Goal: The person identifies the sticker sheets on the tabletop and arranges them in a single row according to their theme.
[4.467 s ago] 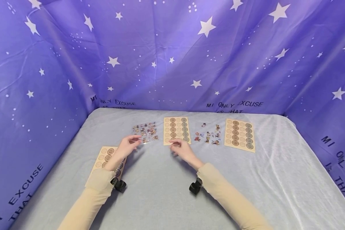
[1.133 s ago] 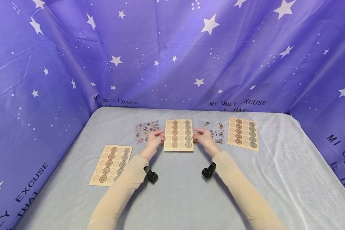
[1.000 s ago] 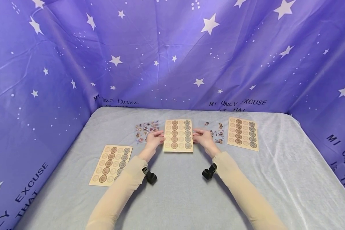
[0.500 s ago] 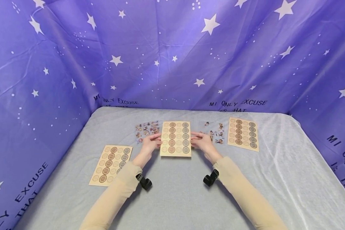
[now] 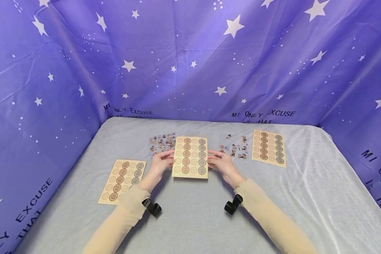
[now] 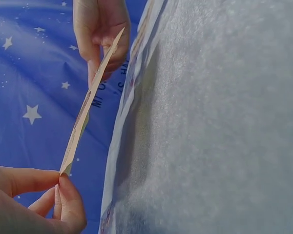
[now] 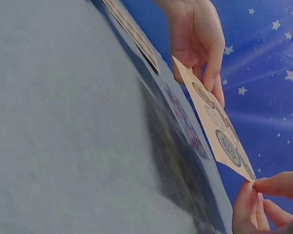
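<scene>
Between both hands a tan sticker sheet (image 5: 190,157) printed with rows of round brown and grey seals is held off the table. My left hand (image 5: 159,165) pinches its left edge between thumb and fingers. At the opposite edge my right hand (image 5: 223,165) pinches it the same way. Seen side-on in the left wrist view, the sheet (image 6: 85,109) is thin and tilted, with its shadow on the cloth below. The right wrist view shows the printed face of the sheet (image 7: 215,122), with thumb and fingertips at its corner.
A similar tan sheet (image 5: 122,176) lies at the left, partly behind my left forearm, and another (image 5: 268,148) at the right. Two clear sheets of small colourful figure stickers lie farther back, the left sticker sheet (image 5: 162,143) and the right sticker sheet (image 5: 234,150). Starry purple curtains (image 5: 190,53) surround the grey-blue cloth-covered table (image 5: 190,218).
Earlier both hands were empty-looking above the table; then they gripped the middle tan sheet by its sides. Since then they have raised it and drawn it nearer and slightly left.
</scene>
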`<state>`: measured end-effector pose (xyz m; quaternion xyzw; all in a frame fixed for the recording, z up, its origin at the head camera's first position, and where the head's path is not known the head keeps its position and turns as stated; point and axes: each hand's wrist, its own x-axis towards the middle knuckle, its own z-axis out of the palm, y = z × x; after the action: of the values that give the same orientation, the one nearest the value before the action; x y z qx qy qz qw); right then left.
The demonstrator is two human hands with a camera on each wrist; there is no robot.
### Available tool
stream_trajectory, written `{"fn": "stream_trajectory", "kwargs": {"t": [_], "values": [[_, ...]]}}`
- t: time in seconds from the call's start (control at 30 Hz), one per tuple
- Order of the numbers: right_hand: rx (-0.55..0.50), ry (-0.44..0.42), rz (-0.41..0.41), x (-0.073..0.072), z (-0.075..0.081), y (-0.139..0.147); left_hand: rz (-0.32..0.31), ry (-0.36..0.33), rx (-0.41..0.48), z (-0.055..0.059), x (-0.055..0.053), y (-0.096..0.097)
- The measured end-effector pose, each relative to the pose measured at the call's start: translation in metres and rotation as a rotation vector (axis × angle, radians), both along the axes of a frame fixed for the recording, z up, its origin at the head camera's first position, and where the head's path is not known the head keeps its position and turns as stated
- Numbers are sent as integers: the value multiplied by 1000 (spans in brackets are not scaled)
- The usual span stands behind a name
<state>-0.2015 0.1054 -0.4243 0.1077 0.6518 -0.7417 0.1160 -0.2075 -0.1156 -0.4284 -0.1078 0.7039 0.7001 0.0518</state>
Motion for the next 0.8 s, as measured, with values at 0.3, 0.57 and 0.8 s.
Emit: {"fn": "stream_trajectory", "kwargs": {"t": [0.3,0.57,0.8], "values": [[-74,-2,9,16,0,-9,-8,31,0,1,14,-12],[-95,-15,-6,25,-5,-18,-30,66,4,3,26,-21],[-101,-14,-23,35,-8,-27,-40,80,4,-14,29,-35]]}}
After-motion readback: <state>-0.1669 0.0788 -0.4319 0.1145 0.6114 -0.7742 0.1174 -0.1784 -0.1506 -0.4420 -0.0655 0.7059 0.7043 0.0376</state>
